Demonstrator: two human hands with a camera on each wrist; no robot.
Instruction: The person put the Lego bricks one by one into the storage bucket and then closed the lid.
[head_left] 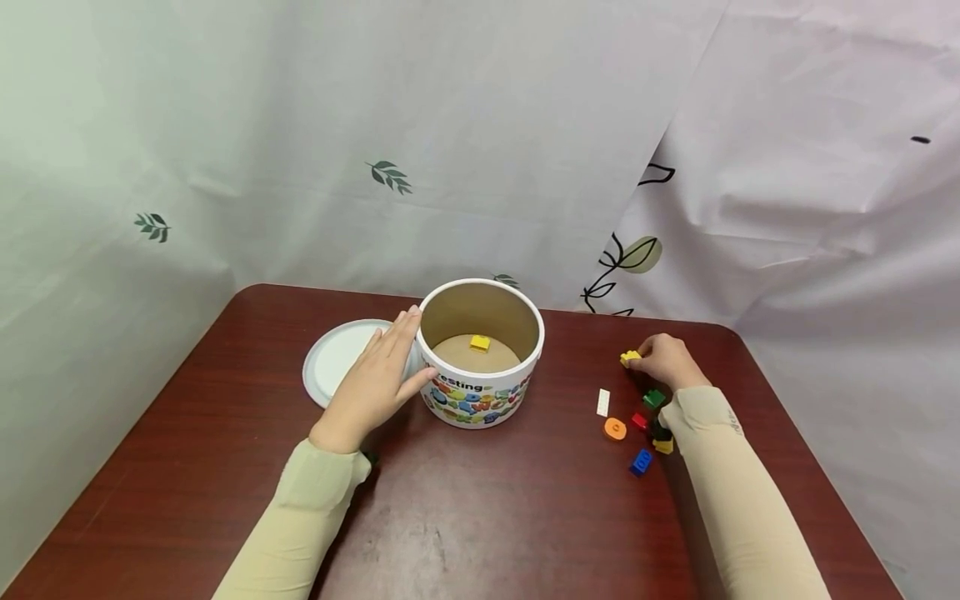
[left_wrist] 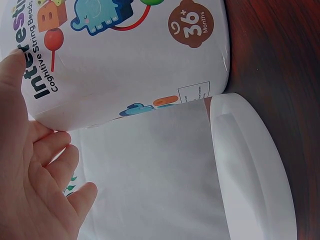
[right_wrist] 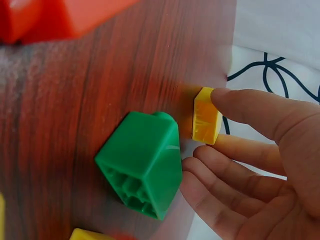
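My left hand (head_left: 377,382) rests against the left side of a white round bucket (head_left: 472,408) with printed letters, its fingers extended near the rim. Inside the bucket, one yellow block (head_left: 480,342) lies on the bottom. At the right of the table, my right hand (head_left: 667,362) pinches a yellow toy brick (right_wrist: 206,117) between thumb and index finger. Close to its lower fingers, in the right wrist view, is a green brick (right_wrist: 142,160) with a sloped side.
A white lid (head_left: 330,367) lies left of the bucket, partly behind the left hand. Near the right forearm lie a white flat piece (head_left: 603,402), an orange round piece (head_left: 615,429), a red brick (head_left: 639,421), a blue brick (head_left: 641,462) and another yellow brick (head_left: 663,447).
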